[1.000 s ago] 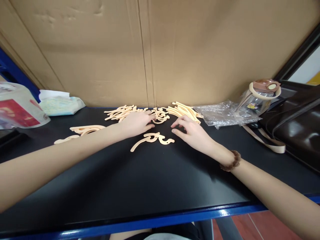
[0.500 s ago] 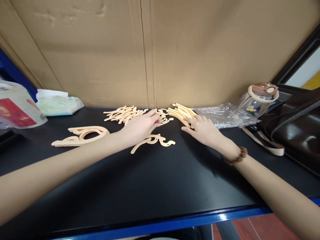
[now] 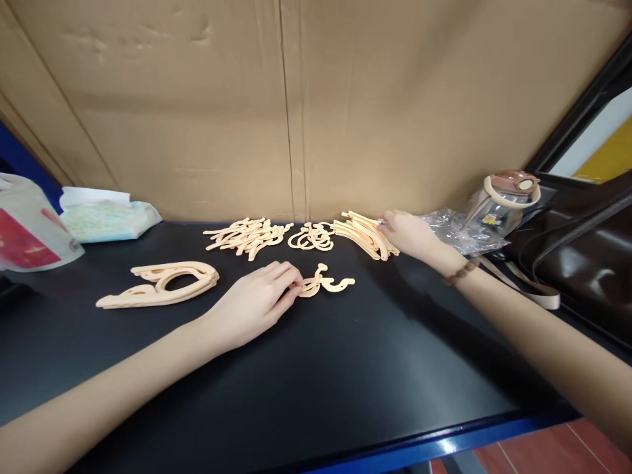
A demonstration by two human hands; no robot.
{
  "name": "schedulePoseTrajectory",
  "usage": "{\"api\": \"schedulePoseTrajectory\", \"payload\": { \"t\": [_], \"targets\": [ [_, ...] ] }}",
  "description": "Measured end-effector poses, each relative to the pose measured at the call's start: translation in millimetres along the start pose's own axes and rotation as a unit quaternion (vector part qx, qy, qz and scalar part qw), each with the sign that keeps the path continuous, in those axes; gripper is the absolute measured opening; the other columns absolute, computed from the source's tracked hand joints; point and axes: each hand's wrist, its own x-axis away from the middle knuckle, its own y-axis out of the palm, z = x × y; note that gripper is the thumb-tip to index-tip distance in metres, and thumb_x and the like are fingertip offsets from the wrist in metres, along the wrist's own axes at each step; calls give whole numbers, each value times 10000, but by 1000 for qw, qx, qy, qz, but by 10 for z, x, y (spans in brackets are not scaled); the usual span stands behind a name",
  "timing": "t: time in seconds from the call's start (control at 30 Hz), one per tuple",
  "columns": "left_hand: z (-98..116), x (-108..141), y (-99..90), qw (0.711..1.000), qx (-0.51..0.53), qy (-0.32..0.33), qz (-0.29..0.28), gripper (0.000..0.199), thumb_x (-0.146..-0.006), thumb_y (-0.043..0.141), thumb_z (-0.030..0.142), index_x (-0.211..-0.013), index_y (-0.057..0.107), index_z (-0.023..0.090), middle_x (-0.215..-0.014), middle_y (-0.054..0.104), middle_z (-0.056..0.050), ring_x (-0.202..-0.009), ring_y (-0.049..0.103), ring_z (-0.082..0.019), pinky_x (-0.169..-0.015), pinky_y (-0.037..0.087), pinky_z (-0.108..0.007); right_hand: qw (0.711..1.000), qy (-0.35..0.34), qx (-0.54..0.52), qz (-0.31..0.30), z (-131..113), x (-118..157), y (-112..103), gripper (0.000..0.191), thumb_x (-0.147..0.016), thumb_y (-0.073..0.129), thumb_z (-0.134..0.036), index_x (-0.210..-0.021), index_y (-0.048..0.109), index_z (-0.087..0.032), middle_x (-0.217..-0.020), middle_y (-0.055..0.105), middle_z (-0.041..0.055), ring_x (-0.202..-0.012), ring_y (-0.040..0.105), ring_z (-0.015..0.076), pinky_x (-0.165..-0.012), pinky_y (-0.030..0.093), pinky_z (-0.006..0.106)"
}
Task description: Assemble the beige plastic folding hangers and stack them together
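My left hand [image 3: 264, 299] is low over the black table, its thumb and fingers pinched on the left end of a small group of beige plastic pieces. A hook piece [image 3: 338, 284] of that group shows to the right of the fingertips. At the right-hand pile of curved hanger arms [image 3: 363, 236], my right hand [image 3: 415, 236] has its fingers bent together at the far right edge; what they grip is hidden. Between the piles lie several loop-shaped pieces [image 3: 311, 237]. Slim beige pieces [image 3: 249, 237] form the left pile. Folded beige hangers [image 3: 162, 284] rest farther left.
A clear plastic bag [image 3: 447, 227] and a drinking bottle [image 3: 508, 201] stand behind my right wrist, with a dark brown bag [image 3: 582, 257] beside them. At the left are a tissue pack [image 3: 106, 217] and a white-and-red bag [image 3: 29, 224]. Cardboard [image 3: 197, 131] rises behind the table.
My left hand has come nearer, from the middle pieces down to the group in front. My right hand has shifted right and back along the pile, its fingers now drawn together.
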Motion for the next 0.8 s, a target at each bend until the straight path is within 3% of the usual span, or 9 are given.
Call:
{"api": "schedulePoseTrajectory", "payload": {
  "t": [0.23, 0.4, 0.63, 0.8],
  "targets": [
    [-10, 63, -6, 996, 87, -9, -12, 234, -974, 370, 406, -947, 537, 245, -1029, 604, -12, -944, 562, -185, -811, 449, -308, 998, 0, 32, -63, -88, -362, -4, 284, -866, 481, -294, -1030, 685, -183, -929, 712, 111, -846, 650, 246, -647, 417, 295],
    [28, 78, 12, 996, 87, 0, -14, 208, -932, 473, 433, -968, 533, 237, -1011, 610, -16, -909, 567, -195, -788, 461, -323, 996, -9, 39, -84, -146, -445, -29, 220, -828, 500, -244, -870, 698, -160, -771, 690, 104, -670, 615, 190, -549, 349, 274],
    [8, 84, 64, 995, 83, 59, -3, 358, -945, 425, 209, -1294, 461, 277, -1259, 560, -11, -1119, 517, -179, -957, 415, -315, 996, 7, 58, -66, -185, -486, -43, 145, -756, 544, -192, -732, 673, -130, -674, 649, 104, -618, 579, 181, -524, 317, 277],
    [20, 81, 40, 991, 91, 89, -24, 413, -900, 400, 100, -1276, 506, 234, -1205, 591, -18, -1103, 510, -175, -953, 415, -301, 998, 47, 52, -7, -170, -446, -66, 271, -817, 521, -330, -843, 689, -119, -750, 661, 131, -663, 603, 219, -530, 333, 284]
  ]
}}
